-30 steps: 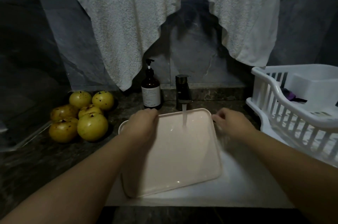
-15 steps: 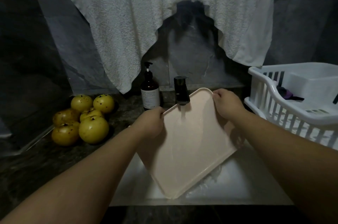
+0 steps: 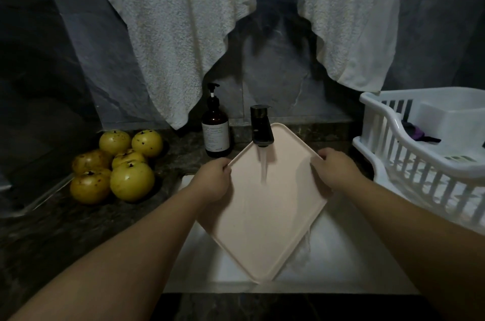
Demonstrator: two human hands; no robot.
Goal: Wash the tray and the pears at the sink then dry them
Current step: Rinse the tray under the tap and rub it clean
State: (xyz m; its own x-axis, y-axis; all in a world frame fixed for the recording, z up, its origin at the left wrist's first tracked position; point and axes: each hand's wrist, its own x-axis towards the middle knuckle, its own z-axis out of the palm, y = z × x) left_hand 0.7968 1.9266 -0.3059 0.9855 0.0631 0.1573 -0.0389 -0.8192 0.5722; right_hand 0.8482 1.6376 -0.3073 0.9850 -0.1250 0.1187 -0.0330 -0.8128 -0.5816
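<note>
A pale pink tray (image 3: 262, 221) is held tilted like a diamond over the white sink (image 3: 338, 263), one corner up behind the black tap (image 3: 261, 127). Water runs from the tap onto the tray's face and drains off its lower right edge. My left hand (image 3: 214, 180) grips the tray's upper left edge. My right hand (image 3: 334, 169) grips its upper right edge. Several yellow pears (image 3: 118, 166) with dark spots lie piled on the dark counter to the left of the sink.
A brown pump soap bottle (image 3: 215, 127) stands left of the tap. A white dish rack (image 3: 425, 158) holding a white tub sits on the right. A white towel (image 3: 236, 19) hangs on the wall above. A clear sheet's edge (image 3: 39, 200) lies at far left.
The tray went from lying nearly flat under the tap to being tipped up and turned corner-down. Both hands shifted along its edges, and water now runs off the lower right side.
</note>
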